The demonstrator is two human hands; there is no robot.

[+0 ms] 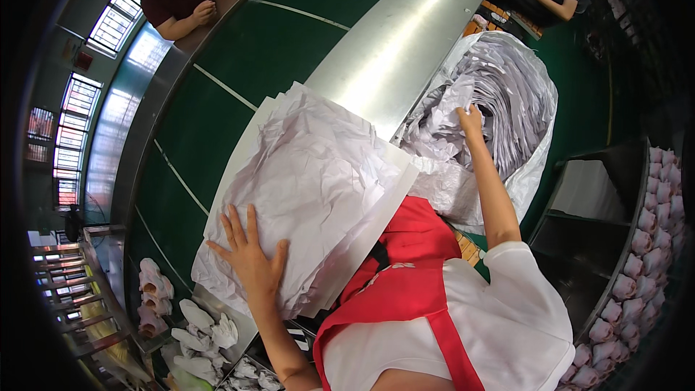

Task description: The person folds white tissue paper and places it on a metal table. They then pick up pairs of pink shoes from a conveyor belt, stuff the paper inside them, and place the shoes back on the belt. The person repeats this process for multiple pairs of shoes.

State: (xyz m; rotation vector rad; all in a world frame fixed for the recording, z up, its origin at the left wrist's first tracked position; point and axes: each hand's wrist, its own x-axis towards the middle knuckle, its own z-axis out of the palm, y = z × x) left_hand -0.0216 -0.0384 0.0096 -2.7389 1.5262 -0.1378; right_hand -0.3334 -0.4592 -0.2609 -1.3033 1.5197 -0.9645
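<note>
- White shirt (507,311), red apron (413,268) foremost.
- Crumpled paper stack (308,156) on the bench (239,65); left hand (255,259) flat on it, fingers (253,226) spread wide.
- Right hand (470,120) at papers (517,94) in a white sack (443,187); I can't tell its grip.
- Sheets (340,181) look light, limp, tearable; pinch an edge.

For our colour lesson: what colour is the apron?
The apron is mainly red; the head view shows it best.

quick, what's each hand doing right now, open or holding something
Left hand: open, fingers spread on the stack of paper.
Right hand: at the crumpled paper in the white sack; whether it grips any cannot be told.
</note>
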